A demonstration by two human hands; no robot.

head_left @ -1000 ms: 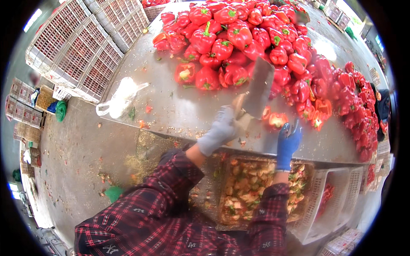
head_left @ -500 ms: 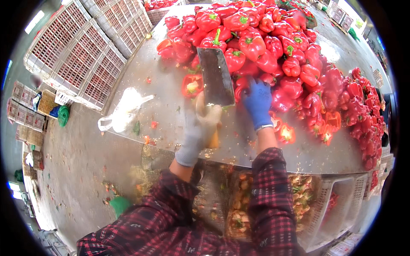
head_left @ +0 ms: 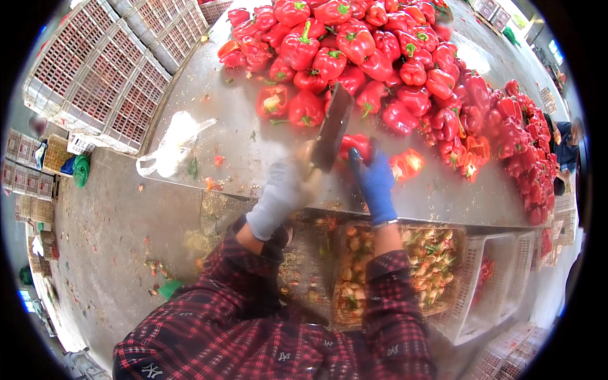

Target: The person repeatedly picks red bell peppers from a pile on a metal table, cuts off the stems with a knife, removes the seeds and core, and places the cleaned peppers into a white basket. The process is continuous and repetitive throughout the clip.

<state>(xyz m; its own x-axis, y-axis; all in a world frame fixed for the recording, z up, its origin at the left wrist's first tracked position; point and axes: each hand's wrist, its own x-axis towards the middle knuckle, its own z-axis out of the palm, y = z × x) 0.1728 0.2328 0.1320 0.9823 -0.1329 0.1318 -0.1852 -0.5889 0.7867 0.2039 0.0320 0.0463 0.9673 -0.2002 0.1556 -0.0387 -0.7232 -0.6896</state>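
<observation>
My left hand (head_left: 286, 187), in a pale grey glove and smeared by motion, is closed round the handle of a cleaver (head_left: 335, 126). The broad dark blade tilts up and away, seen partly edge-on. Just right of the blade, my blue-gloved right hand (head_left: 377, 187) grips a red bell pepper (head_left: 356, 145) low over the metal table (head_left: 253, 155). Beyond both hands rises a large heap of red bell peppers (head_left: 380, 63). A pepper with its pale core showing (head_left: 272, 101) lies at the heap's near left edge. Cut pepper pieces (head_left: 407, 164) rest right of my right hand.
A white plastic bag (head_left: 177, 142) lies on the table's left. Stacked plastic crates (head_left: 95, 76) stand beyond that side. Below the table's front edge, a crate of pepper cores (head_left: 430, 263) sits beside white crates (head_left: 481, 272). Another person (head_left: 563, 142) is at the far right.
My right hand has drawn back from the heap toward me with a pepper in it. The cleaver has turned from flat-on to nearly edge-on. The whole view has shifted slightly.
</observation>
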